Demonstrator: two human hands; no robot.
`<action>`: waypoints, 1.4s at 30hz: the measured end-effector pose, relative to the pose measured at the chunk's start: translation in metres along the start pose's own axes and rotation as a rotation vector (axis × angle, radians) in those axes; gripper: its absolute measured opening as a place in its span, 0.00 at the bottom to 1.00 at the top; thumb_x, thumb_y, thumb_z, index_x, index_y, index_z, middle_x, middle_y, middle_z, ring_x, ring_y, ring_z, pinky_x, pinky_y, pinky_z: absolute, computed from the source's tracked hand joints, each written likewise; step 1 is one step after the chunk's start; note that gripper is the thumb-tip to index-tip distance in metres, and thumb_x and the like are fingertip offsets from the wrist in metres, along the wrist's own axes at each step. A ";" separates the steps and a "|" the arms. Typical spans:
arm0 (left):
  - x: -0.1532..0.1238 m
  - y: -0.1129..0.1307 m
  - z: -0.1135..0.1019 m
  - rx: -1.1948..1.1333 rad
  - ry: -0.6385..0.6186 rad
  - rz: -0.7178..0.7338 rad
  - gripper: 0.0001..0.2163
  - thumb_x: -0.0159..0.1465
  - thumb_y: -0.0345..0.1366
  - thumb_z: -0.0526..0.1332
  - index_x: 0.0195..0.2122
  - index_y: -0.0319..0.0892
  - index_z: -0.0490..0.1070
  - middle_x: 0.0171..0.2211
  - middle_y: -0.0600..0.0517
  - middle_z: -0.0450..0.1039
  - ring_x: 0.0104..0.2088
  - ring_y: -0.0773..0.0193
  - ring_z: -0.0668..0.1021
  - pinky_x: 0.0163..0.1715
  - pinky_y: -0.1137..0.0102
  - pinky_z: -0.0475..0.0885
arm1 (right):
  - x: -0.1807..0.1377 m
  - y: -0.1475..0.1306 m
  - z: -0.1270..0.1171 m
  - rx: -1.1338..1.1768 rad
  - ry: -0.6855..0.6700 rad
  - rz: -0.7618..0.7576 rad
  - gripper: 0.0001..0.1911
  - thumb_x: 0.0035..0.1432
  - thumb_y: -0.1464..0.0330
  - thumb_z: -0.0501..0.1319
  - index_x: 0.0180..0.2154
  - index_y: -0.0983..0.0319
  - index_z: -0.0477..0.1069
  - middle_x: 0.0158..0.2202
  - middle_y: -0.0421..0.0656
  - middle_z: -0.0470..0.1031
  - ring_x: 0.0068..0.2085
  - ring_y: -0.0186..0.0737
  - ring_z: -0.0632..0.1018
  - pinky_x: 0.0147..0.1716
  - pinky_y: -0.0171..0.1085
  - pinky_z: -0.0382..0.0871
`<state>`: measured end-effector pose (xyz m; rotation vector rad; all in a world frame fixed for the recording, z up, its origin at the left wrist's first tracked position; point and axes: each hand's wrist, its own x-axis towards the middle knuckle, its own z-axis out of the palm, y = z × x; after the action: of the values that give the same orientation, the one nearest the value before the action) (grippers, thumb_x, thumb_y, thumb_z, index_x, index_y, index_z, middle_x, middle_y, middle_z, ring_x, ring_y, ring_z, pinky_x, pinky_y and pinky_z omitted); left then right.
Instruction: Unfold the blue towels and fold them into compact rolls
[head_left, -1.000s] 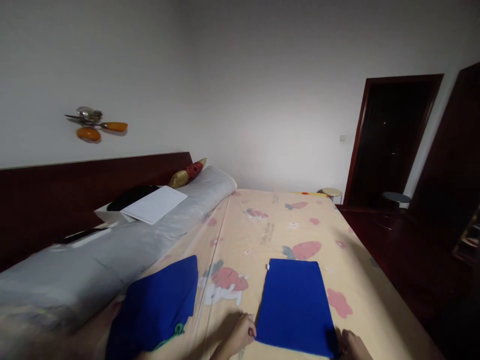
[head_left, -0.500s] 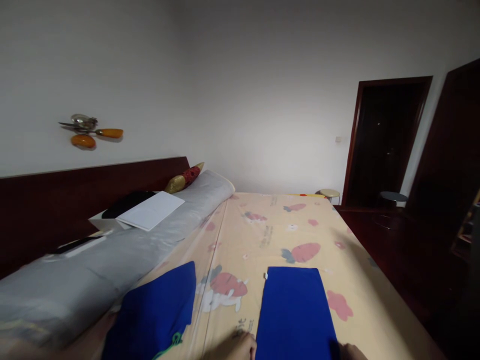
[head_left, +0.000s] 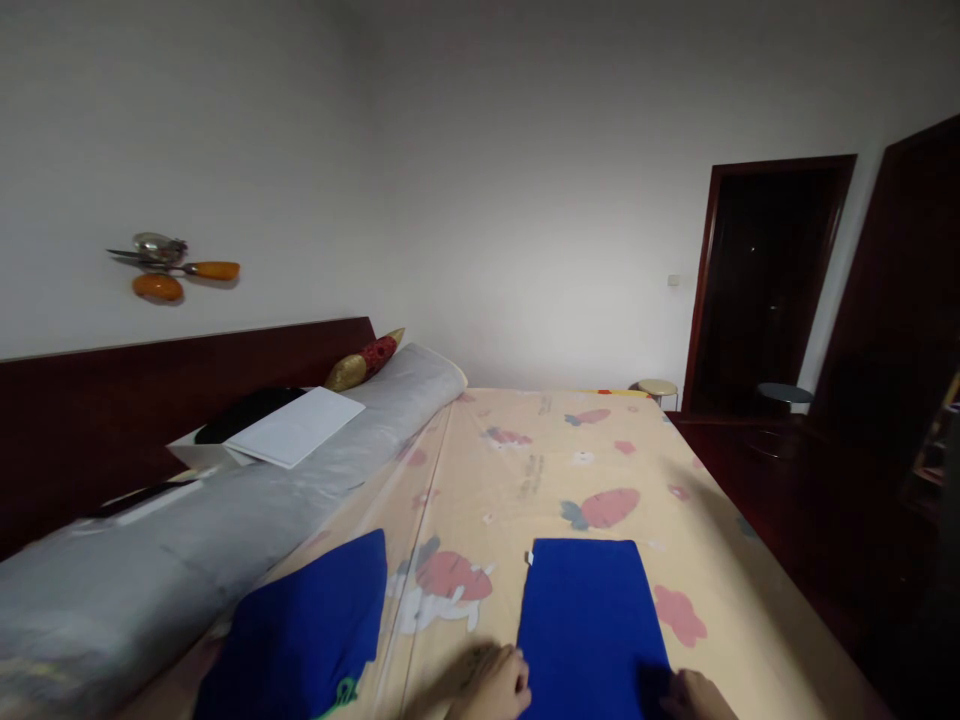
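A folded blue cloth [head_left: 589,620] with a small white tag at its far left corner lies flat on the bed, reaching down to the bottom of the view. My left hand [head_left: 501,685] is closed at its left edge, fingers curled against the fabric. At the right edge, my right hand [head_left: 699,695] is also closed, its fingertips on the cloth and its shadow falling over it. Further left lies a second blue fabric piece [head_left: 307,625], less neatly spread, with a green cord [head_left: 345,692] showing. The near end of both cloths is cut off by the frame.
The bed's patterned yellow sheet [head_left: 480,470] stretches ahead. A long grey pillow or roll [head_left: 247,535] runs along the dark headboard [head_left: 150,365], with a white box lid [head_left: 296,425] on it. Two stools, one beige [head_left: 657,387] and one dark [head_left: 784,393], stand beyond the bed.
Both hands have come slightly further up into view along the edges of the folded cloth. The view has shifted a little; the cloths look nearly unchanged.
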<state>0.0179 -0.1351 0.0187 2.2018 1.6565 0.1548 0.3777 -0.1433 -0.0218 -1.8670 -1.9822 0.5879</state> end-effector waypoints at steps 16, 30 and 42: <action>0.061 0.026 0.154 -0.013 0.044 -0.059 0.33 0.61 0.33 0.49 0.65 0.58 0.34 0.67 0.63 0.37 0.67 0.53 0.47 0.67 0.47 0.47 | 0.034 -0.050 0.143 -0.027 0.070 -0.211 0.29 0.56 0.66 0.52 0.60 0.42 0.58 0.63 0.34 0.56 0.63 0.48 0.60 0.61 0.51 0.58; 0.062 0.012 0.173 0.087 0.233 0.002 0.29 0.63 0.36 0.51 0.64 0.57 0.41 0.66 0.58 0.46 0.65 0.52 0.59 0.63 0.49 0.57 | 0.037 -0.033 0.160 -0.127 0.191 -0.210 0.24 0.61 0.56 0.50 0.59 0.47 0.61 0.63 0.40 0.59 0.62 0.51 0.64 0.59 0.53 0.62; 0.017 -0.021 0.117 0.183 0.335 -0.126 0.23 0.68 0.42 0.46 0.64 0.53 0.47 0.65 0.56 0.51 0.64 0.55 0.61 0.62 0.49 0.57 | 0.009 0.035 0.122 -0.252 0.283 -0.104 0.32 0.63 0.49 0.45 0.62 0.56 0.56 0.65 0.44 0.55 0.65 0.49 0.59 0.62 0.54 0.56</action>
<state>0.0403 -0.1414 -0.0993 2.2917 2.0561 0.3685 0.3430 -0.1397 -0.1439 -1.8515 -2.0182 0.0394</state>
